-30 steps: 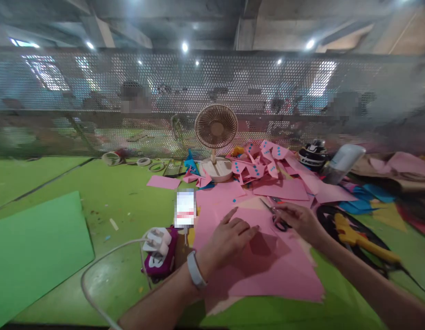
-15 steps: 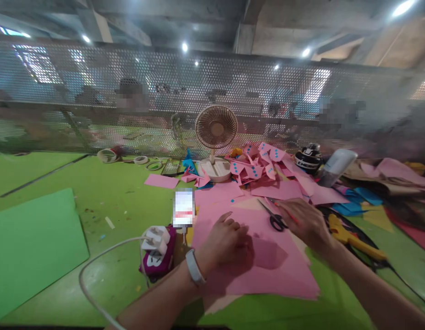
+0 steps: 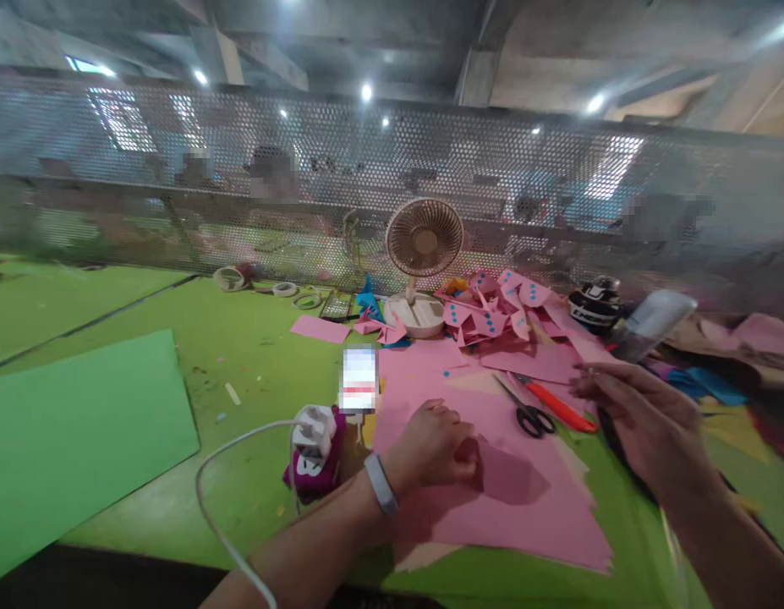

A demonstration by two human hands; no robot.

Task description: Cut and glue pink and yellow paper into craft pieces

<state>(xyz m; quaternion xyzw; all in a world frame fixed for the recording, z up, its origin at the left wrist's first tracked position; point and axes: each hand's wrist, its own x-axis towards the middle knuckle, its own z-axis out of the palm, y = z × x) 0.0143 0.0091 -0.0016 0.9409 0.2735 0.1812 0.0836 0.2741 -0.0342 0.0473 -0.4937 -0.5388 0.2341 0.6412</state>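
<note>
My left hand [image 3: 433,448] is closed with its fingers curled, resting on a stack of pink paper sheets [image 3: 524,524]. Whatever it may hold is hidden. My right hand [image 3: 651,423] is raised at the stack's right edge, fingertips pinched together; I cannot make out anything between them. Between the hands, black-handled scissors [image 3: 534,421] lie on the paper. Beside them rests an orange utility knife [image 3: 562,408], nearest to my right fingertips and apart from them. My right hand and forearm mostly hide the glue gun behind them.
A phone [image 3: 359,381] and a purple power strip [image 3: 312,475] with a white cable sit left of the paper. Behind stand a small fan [image 3: 423,241], folded pink pieces [image 3: 493,313], a black jar [image 3: 594,303] and a clear bottle [image 3: 658,321]. A green sheet [image 3: 100,448] lies far left.
My right hand has left the orange knife, which now lies on the paper, and moved right and up. My left hand stays on the stack, more curled. The view has swung slightly left.
</note>
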